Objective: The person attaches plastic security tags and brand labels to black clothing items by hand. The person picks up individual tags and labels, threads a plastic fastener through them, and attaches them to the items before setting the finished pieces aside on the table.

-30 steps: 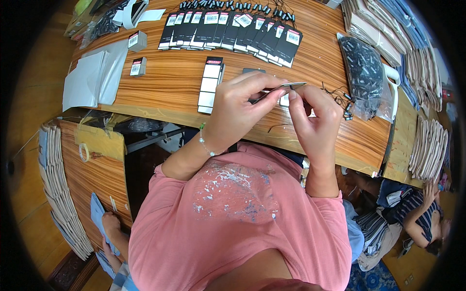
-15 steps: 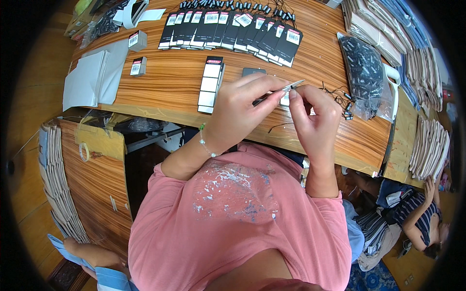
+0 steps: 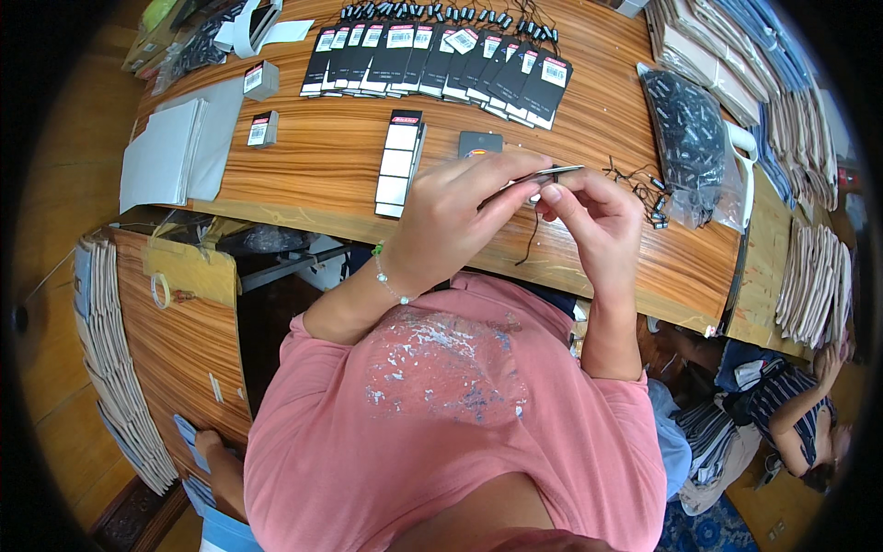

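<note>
My left hand (image 3: 451, 207) is closed on a thin hang tag (image 3: 557, 170), seen nearly edge-on above the table's front edge. My right hand (image 3: 602, 207) pinches at the tag's other end. From between the hands a black string (image 3: 530, 241) dangles; my fingers hide where it meets the tag. Just behind the left hand lies a small dark card (image 3: 480, 143). Left of it is a black-topped strip with white labels (image 3: 399, 164). Loose black strings with small barrel ends (image 3: 655, 202) lie right of my right hand.
A fanned row of black hang tags (image 3: 432, 60) with strings spans the back. Two small label stacks (image 3: 262, 129) and white sheets (image 3: 161, 152) lie left. A plastic bag of black string fasteners (image 3: 682, 129) and folded garments (image 3: 699, 46) stand right. Other people sit at both sides.
The string has swung down to hang below my hands. The tag has turned flatter, and my right fingers have shifted slightly lower. The person at lower left has moved an arm and cloth.
</note>
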`<action>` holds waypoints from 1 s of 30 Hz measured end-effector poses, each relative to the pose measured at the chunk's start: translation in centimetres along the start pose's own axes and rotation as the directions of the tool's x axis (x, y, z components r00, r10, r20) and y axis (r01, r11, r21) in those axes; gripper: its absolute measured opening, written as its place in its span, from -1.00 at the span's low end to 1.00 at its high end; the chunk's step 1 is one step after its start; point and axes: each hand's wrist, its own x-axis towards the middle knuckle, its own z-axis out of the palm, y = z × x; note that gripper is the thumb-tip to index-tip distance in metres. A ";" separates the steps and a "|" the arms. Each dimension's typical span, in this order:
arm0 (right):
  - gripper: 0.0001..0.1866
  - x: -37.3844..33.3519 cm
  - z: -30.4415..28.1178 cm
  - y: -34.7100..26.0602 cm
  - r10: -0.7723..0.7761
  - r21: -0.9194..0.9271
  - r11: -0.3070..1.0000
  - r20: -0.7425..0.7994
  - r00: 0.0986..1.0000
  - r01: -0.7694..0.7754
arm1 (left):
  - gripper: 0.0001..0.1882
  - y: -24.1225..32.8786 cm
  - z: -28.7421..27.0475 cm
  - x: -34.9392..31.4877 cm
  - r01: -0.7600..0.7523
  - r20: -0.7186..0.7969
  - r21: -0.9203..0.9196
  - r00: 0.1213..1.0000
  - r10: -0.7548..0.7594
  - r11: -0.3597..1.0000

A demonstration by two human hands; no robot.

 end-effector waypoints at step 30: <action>-0.95 0.3 -1.5 1.1 0.013 0.339 0.939 0.155 0.988 -0.066 | -0.80 -0.6 -0.1 -0.3 -0.214 0.079 0.082 0.975 0.208 0.973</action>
